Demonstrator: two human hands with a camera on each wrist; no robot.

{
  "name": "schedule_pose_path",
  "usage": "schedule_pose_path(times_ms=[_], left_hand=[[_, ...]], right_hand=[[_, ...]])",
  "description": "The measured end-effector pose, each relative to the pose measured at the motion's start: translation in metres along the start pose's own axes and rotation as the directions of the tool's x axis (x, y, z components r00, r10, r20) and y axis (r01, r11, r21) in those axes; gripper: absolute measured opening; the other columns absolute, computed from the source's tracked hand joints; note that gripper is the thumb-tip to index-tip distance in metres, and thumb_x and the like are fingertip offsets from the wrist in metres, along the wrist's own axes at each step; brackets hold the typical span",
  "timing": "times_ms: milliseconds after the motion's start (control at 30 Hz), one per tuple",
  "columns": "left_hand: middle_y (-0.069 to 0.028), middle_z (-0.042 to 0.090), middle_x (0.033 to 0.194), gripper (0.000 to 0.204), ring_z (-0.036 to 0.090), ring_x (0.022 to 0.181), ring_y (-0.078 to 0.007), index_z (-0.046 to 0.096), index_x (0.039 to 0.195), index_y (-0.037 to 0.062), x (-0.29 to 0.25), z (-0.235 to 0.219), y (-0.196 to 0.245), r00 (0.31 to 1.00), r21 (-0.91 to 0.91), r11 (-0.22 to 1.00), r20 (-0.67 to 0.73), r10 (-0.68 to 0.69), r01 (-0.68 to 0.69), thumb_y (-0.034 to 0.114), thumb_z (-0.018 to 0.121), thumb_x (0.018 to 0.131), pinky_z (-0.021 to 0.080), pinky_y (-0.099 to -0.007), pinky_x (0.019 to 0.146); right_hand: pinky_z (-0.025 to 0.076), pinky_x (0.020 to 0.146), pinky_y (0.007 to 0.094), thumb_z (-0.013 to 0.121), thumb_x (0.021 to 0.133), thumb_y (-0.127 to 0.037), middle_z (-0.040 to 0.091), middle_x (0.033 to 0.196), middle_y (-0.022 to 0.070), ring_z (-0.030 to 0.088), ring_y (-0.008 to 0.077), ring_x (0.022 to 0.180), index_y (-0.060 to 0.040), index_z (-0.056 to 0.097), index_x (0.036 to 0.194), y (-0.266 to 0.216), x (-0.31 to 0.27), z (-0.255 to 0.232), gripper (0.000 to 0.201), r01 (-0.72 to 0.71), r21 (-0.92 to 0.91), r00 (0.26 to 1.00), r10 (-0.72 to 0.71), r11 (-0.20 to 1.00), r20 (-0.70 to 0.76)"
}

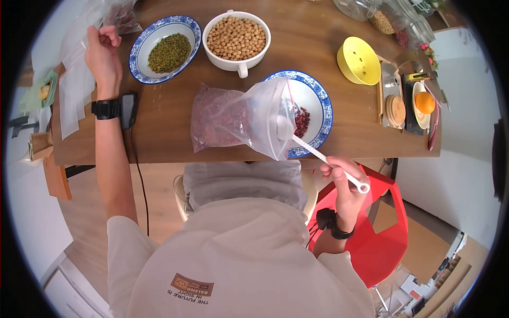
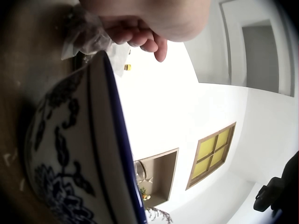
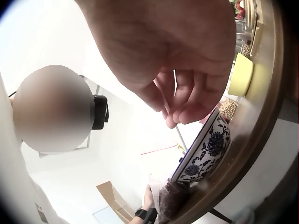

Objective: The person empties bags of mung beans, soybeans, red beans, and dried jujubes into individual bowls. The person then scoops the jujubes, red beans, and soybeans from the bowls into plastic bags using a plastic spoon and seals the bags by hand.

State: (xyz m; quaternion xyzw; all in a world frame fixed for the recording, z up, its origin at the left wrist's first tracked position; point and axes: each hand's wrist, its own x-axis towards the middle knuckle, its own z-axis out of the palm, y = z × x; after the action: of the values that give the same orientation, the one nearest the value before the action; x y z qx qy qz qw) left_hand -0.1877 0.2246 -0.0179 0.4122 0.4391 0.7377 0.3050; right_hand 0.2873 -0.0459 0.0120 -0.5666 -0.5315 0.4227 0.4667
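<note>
Gripping a white spoon (image 1: 312,149), the right hand (image 1: 345,185) holds its scoop at the bag (image 1: 220,119); the left hand (image 1: 103,55) hangs loose, empty.

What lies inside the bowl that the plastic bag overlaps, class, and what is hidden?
The bowl holds a small heap of dark red pieces. The plastic bag covers its left side, so how far the heap extends beneath cannot be seen.

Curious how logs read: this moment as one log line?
right hand: gripping long-handled white spoon | spoon head: at mouth of clear plastic bag | left hand: empty, beside blue-and-white bowl of small green beans
</note>
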Motion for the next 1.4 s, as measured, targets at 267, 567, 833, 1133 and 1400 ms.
schedule_pose_path(times_ms=[267,567,833,1133,1400], left_hand=[[-0.0052,0.057,0.078,0.049,0.049,0.073,-0.0159,0.067,0.093,-0.0046,0.001,-0.002,-0.002,1.000,-0.014,1.000,0.015,0.007,-0.007,0.034,0.045,0.113,0.044,-0.0318,0.074],[-0.0054,0.056,0.081,0.048,0.046,0.077,-0.0175,0.065,0.097,-0.0035,0.004,-0.006,-0.006,0.999,0.000,1.000,0.045,-0.016,0.016,0.034,0.040,0.115,0.043,-0.0357,0.081],[-0.0059,0.056,0.082,0.049,0.046,0.077,-0.0175,0.066,0.097,-0.0045,0.002,-0.007,-0.004,0.999,-0.013,0.999,0.019,-0.036,0.036,0.033,0.040,0.114,0.042,-0.0351,0.080],[-0.0054,0.057,0.078,0.049,0.048,0.073,-0.0158,0.066,0.091,-0.0037,0.001,-0.003,-0.002,1.000,-0.006,1.000,0.011,-0.006,0.006,0.033,0.043,0.113,0.044,-0.0328,0.073],[-0.0050,0.055,0.077,0.052,0.047,0.072,-0.0156,0.065,0.091,-0.0030,0.007,-0.008,-0.007,1.000,0.013,0.999,0.009,-0.030,0.030,0.036,0.040,0.114,0.043,-0.0335,0.073]], right_hand=[[0.057,0.066,0.0337,0.065,0.104,-0.020,0.074,0.089,0.0156,0.067,0.0212,0.072,0.0089,0.070,0.117,0.004,-0.003,-0.012,0.032,0.005,0.170,0.963,0.042,0.985,-0.268],[0.055,0.061,0.0332,0.066,0.103,-0.026,0.070,0.085,0.0161,0.065,0.0225,0.068,0.0061,0.069,0.112,-0.011,-0.007,0.001,0.033,0.207,0.146,0.962,-0.174,0.967,-0.211],[0.050,0.064,0.0323,0.069,0.099,-0.021,0.069,0.084,0.0141,0.064,0.0211,0.071,0.0058,0.073,0.098,-0.016,0.003,0.000,0.027,0.406,-0.063,0.914,-0.406,0.912,0.014],[0.053,0.075,0.0293,0.068,0.098,-0.006,0.074,0.101,0.0139,0.068,0.0187,0.085,0.0028,0.075,0.113,0.003,0.018,-0.002,0.019,0.087,-0.198,0.986,-0.113,0.976,-0.124],[0.055,0.079,0.0302,0.070,0.097,-0.005,0.075,0.102,0.0136,0.072,0.0204,0.091,0.0002,0.077,0.112,0.008,0.019,-0.001,0.017,0.100,-0.056,0.992,-0.095,0.993,0.078]])
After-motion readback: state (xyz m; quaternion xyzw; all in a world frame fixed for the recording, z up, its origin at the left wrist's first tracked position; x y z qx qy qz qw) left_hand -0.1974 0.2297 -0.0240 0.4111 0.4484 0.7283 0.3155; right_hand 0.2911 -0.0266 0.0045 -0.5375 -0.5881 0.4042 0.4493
